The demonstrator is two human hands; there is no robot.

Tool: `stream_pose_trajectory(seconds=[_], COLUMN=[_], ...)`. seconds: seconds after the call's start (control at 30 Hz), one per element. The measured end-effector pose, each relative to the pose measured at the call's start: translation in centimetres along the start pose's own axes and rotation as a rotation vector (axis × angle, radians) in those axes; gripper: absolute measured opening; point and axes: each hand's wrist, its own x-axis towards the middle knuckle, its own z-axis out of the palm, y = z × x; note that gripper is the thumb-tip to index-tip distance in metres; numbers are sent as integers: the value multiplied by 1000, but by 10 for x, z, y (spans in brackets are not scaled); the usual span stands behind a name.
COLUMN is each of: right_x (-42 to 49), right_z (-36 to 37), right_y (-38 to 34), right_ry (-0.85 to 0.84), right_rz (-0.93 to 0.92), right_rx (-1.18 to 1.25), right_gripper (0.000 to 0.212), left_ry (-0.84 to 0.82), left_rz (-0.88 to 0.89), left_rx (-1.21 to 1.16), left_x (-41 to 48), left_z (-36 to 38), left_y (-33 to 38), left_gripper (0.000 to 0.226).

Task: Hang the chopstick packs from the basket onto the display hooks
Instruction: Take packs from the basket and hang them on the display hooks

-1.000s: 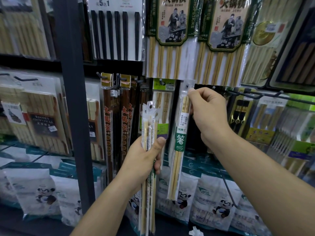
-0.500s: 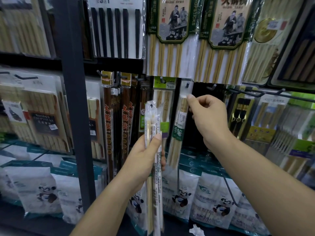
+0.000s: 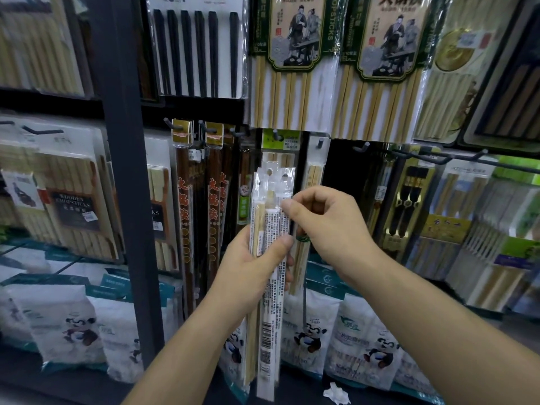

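My left hand (image 3: 253, 269) grips a bunch of slim clear chopstick packs (image 3: 270, 302), held upright in front of the display. My right hand (image 3: 327, 226) pinches the upper right edge of that bunch between thumb and forefinger. Behind my right hand, one pack of pale chopsticks (image 3: 314, 171) hangs on a black display hook (image 3: 320, 142); its lower part with a green label shows under my fingers. An empty hook (image 3: 362, 146) juts out just to its right. No basket is in view.
Brown chopstick packs (image 3: 214, 200) hang left of my hands, beside a dark upright post (image 3: 122, 171). Large bamboo packs (image 3: 287, 62) hang above. Panda-printed bags (image 3: 309, 325) line the shelf below. More packs hang at right on long hooks (image 3: 438, 157).
My right hand let go of the pack it hung on the hook, dropped down and left, and now pinches the bunch in my left hand. My left hand raised the bunch slightly.
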Motion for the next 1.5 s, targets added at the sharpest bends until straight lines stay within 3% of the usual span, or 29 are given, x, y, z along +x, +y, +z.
stream_pose_trajectory(seconds=[0.33, 0.5, 0.63, 0.8, 1.3, 1.5], right_x=[-2, 1, 6, 23, 43, 34], right_z=[-2, -3, -5, -13, -15, -18], right_y=[-4, -6, -10, -20, -7, 4], right_ry=[32, 17, 80, 201, 266, 336], right_rz=[25, 14, -13, -24, 34, 35], right_rx=[139, 108, 104, 168, -19, -73], right_gripper=[5, 10, 23, 29, 35, 26], left_ry=[57, 51, 81, 117, 136, 146], left_rz=[28, 54, 78, 30, 9, -5], left_rx=[-14, 17, 59, 2, 8, -25], left_x=[-3, -4, -3, 0, -1, -2], left_z=[7, 8, 9, 6, 2, 2], left_y=[9, 8, 7, 4, 13, 14], left_gripper=[16, 15, 29, 14, 25, 26])
